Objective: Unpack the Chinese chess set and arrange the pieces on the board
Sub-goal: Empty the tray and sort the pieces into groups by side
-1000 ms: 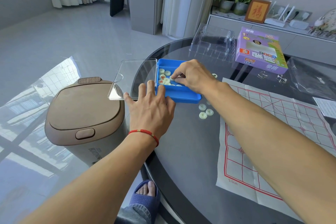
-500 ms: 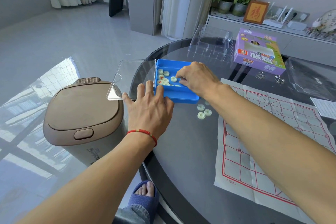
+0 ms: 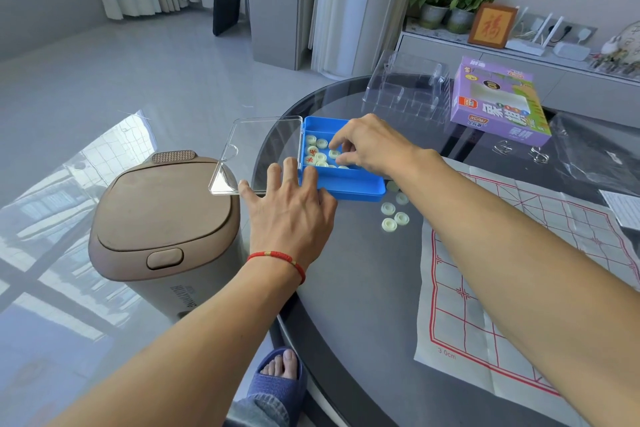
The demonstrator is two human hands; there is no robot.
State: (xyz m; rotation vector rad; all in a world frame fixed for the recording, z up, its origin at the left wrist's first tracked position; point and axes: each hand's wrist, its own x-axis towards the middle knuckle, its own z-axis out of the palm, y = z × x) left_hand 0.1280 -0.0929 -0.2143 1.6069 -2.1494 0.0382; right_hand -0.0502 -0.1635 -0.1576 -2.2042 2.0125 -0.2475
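The blue case (image 3: 343, 184) sits open at the surface's (image 3: 346, 288) left edge, its clear lid (image 3: 256, 149) swung out beyond the rim. The right hand (image 3: 370, 146) reaches down into it, fingers curled over the pale pieces (image 3: 317, 152) directly beneath; whether this grip has closed on one is hidden by the hand itself. The left hand (image 3: 291, 211) lies flat, fingers straight against the case's near-left corner, steadying it. The paper board (image 3: 519, 270) lies to the right, a few loose pieces (image 3: 393, 215) between; its right and near edges are cut off.
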